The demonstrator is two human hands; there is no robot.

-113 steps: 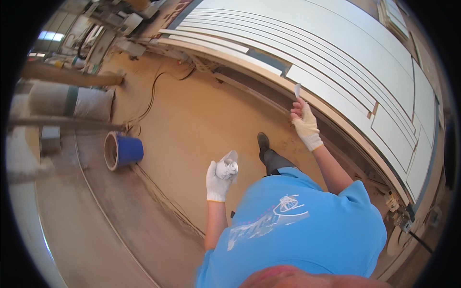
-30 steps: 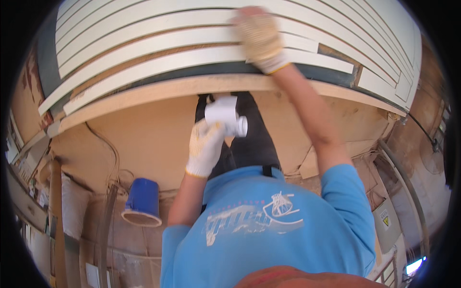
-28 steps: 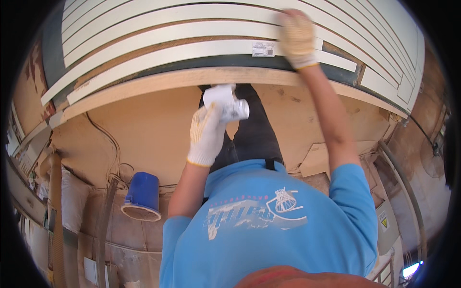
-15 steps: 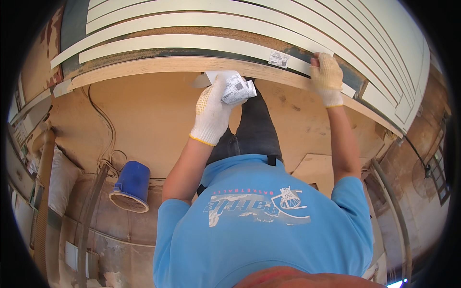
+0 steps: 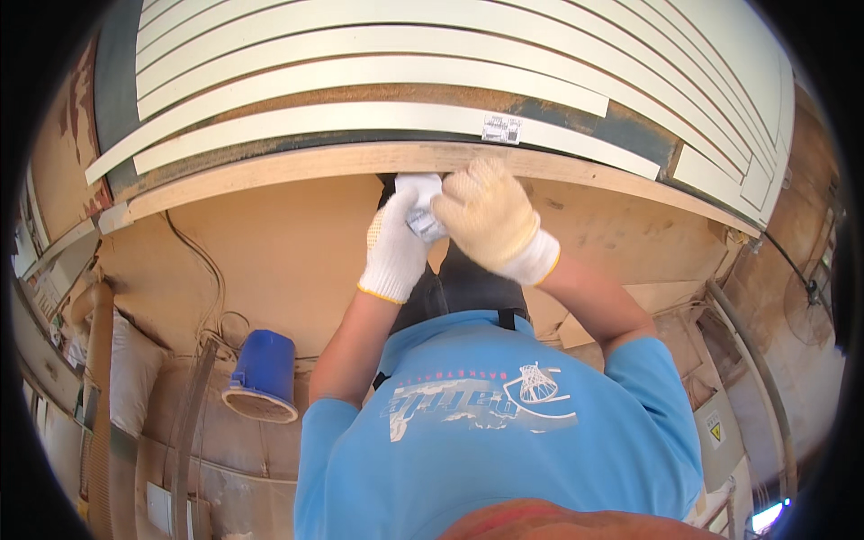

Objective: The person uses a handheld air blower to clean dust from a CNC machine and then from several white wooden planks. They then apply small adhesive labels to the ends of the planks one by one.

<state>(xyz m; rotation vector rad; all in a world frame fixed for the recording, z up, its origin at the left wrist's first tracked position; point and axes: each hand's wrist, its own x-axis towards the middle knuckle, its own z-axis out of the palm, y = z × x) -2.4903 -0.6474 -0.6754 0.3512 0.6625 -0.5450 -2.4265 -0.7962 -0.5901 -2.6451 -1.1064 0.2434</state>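
We hold the roll of labels [image 5: 425, 225] in our left hand [image 5: 394, 245], just in front of the middle of the near edge of the tabletop [image 5: 115, 99]. That hand wears a white knitted glove, and its fingers and thumb are wrapped firmly around the roll. A pale paper tongue [image 5: 418, 185] stands out from the roll toward the wooden rail [image 5: 270, 168] that runs along this near edge.

Our right hand [image 5: 489, 216], gloved in cream with a white cuff, comes in against the right side of the roll. Its fingers are curled, their tips hidden behind the knuckles, so we cannot tell whether they pinch anything.

Beyond the rail, the nearest white strip [image 5: 315, 121] lies along the near edge of the tabletop. It bears a printed white label [image 5: 500, 129], right of the strip's middle and well short of its right end. More long white panels [image 5: 360, 40] lie behind it, side by side, toward the far edge. Brown dust [image 5: 360, 93] covers part of the gap behind the nearest strip.

Below the near edge we see the tan floor [image 5: 279, 270], with a blue bucket [image 5: 263, 364] to our left and a white sack [image 5: 135, 369] farther left.
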